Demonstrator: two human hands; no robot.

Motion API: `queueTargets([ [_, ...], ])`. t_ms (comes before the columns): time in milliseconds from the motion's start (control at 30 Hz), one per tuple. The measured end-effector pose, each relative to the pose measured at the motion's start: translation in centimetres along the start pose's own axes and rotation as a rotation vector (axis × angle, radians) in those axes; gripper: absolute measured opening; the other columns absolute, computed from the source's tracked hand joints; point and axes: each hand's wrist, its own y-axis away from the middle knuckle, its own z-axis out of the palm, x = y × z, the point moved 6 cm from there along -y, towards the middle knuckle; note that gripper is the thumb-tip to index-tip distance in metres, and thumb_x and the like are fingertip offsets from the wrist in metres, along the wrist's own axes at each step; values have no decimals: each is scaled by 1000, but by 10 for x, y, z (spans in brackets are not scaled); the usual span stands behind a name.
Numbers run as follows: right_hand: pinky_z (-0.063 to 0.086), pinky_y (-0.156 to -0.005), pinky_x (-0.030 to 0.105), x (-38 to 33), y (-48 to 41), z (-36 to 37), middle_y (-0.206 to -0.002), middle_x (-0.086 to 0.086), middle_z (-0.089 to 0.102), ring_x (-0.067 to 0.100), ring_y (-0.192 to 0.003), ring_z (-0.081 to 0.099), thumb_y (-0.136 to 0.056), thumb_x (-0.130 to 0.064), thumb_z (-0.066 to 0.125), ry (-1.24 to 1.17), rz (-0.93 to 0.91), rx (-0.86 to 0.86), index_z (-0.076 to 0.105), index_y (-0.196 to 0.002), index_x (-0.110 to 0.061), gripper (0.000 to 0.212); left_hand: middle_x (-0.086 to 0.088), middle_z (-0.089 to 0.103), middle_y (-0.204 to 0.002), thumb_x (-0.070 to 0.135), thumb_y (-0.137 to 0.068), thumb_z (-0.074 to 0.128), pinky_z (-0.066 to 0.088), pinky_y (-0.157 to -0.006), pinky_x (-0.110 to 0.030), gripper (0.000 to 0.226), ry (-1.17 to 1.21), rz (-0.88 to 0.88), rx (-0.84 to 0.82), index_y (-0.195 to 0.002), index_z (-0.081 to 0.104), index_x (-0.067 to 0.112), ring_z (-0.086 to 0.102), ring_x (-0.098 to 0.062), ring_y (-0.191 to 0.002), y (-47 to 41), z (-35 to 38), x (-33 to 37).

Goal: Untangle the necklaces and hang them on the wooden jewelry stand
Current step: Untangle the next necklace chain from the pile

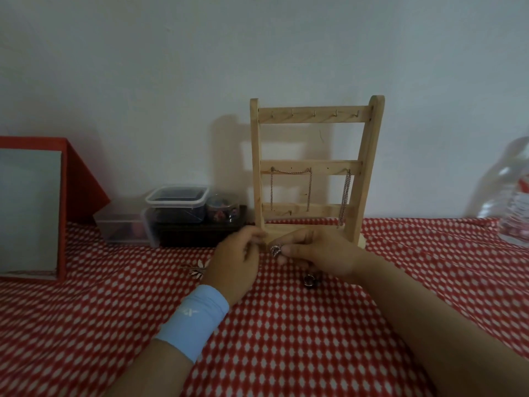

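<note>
On the red cloth with white dots, close against the pale wall, stands the wooden jewelry stand, upright and leaning slightly back. It has three crossbars with small hooks. From the middle bar hang two chains. One chain is draped across two hooks so that its ends drop down on either side. The second chain hangs from a hook near the right post and reaches almost to the base.

Both hands meet just in front of the stand's base. The right hand pinches a small heart-shaped pendant between thumb and curled fingers. The left hand, with a light blue wristband, has its fingers curled toward the pendant; whether it grips a thin chain cannot be told. A small dark ring-like piece lies on the cloth just below the right hand, and a pale shell-like piece shows beside the left hand.

To the left of the stand sit stacked clear plastic boxes, with a red box farther left. A plastic bottle stands at the right edge.
</note>
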Motion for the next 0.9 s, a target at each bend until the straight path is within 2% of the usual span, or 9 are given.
queueTargets([
  [133,38,-49,14,0,-1,0,-64,-5,68,2,-47,45,-100,-22,61,-23,-37,24,78,-87,-19,22,4,73,-94,14,-94,54,53,-84,-24,22,328,-74,-222,-106,65,29,68,-8,-90,8,25,8],
  [200,34,-46,14,3,-3,-3,-48,-10,56,3,-42,39,-99,-26,63,-44,-8,74,76,-78,-17,27,1,74,-83,13,-95,56,54,-73,-22,19,392,-138,-199,-100,68,27,69,-10,-77,8,25,4],
  [267,34,-45,8,6,-5,-8,-43,-12,54,0,-37,42,-100,-24,62,-33,19,143,72,-75,-15,29,9,73,-88,17,-95,57,51,-75,-17,18,353,-156,-142,-97,70,30,68,-3,-81,5,21,0],
  [367,38,-52,7,5,-7,-12,-52,-9,64,-4,-42,49,-99,-29,63,78,21,205,74,-79,-17,26,14,72,-94,22,-95,58,49,-80,-14,18,351,-149,-131,-96,70,35,66,4,-88,5,21,-1],
  [533,50,-64,17,8,-9,-13,-69,-5,73,2,-59,62,-96,-38,66,188,36,228,76,-79,-24,24,3,71,-81,24,-95,57,51,-75,-19,20,300,-174,-125,-81,71,23,66,-6,-78,6,22,-5],
  [633,53,-80,23,4,-10,-15,-90,-7,77,4,-83,70,-97,-34,66,256,-2,221,79,-90,-24,18,-9,68,-76,26,-97,54,52,-74,-31,30,253,-174,-124,-74,68,14,64,-15,-73,6,23,-7],
  [700,52,-84,25,1,-9,-16,-103,-10,75,4,-93,68,-98,-34,63,250,-29,172,78,-101,-27,17,-7,69,-79,29,-99,49,51,-75,-32,32,190,-153,-134,-76,68,15,64,-16,-76,7,25,-6],
  [800,51,-81,22,0,-8,-11,-103,-14,75,0,-92,67,-93,-43,68,276,-58,64,78,-104,-35,17,-2,69,-78,30,-100,45,51,-74,-30,34,160,-134,-133,-76,66,22,64,-14,-76,8,23,-5],
  [900,47,-76,15,-2,-9,-13,-92,-17,75,-7,-87,66,-88,-32,76,294,-128,164,82,-94,-29,9,5,68,-76,30,-100,44,50,-75,-25,35,115,-89,-137,-72,65,26,63,-5,-75,8,20,-2],
])
